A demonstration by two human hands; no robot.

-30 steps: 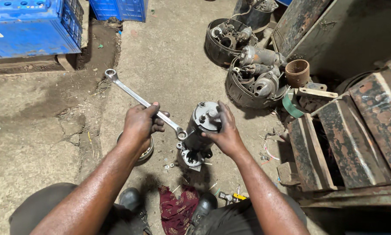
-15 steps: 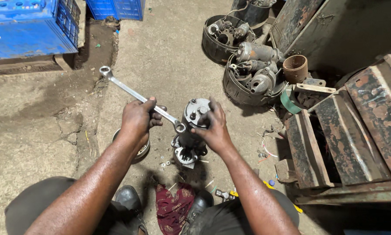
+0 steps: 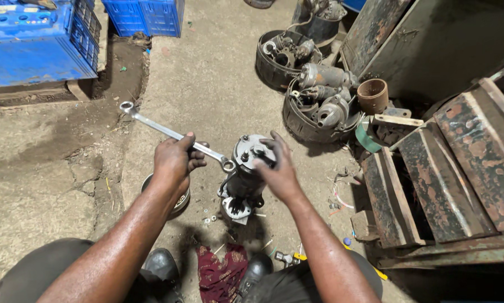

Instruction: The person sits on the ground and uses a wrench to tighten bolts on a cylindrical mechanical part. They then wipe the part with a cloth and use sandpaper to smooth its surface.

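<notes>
Steel ring spanner (image 3: 173, 133) gripped mid-shaft, left hand (image 3: 175, 160) fingers curled tight round it; its near ring end sits at the top edge of the starter motor (image 3: 244, 177), far end points up-left over the concrete floor (image 3: 218, 84). Right hand (image 3: 275, 167) fingers spread over the motor's end cap, pressing down to steady it. Motor stands upright on the floor between the knees, metal bowl (image 3: 180, 203) just beside it under the left wrist.

Risks, as I judge them: spanner slips off the fastener, knuckles hit the housing; motor tips, since it rests on its narrow nose; loose washers (image 3: 208, 219) could scatter.

Can't see: the fastener itself, hidden by ring and fingers. Red rag (image 3: 221, 269) and a tool near the boots are partly cut off.
</notes>
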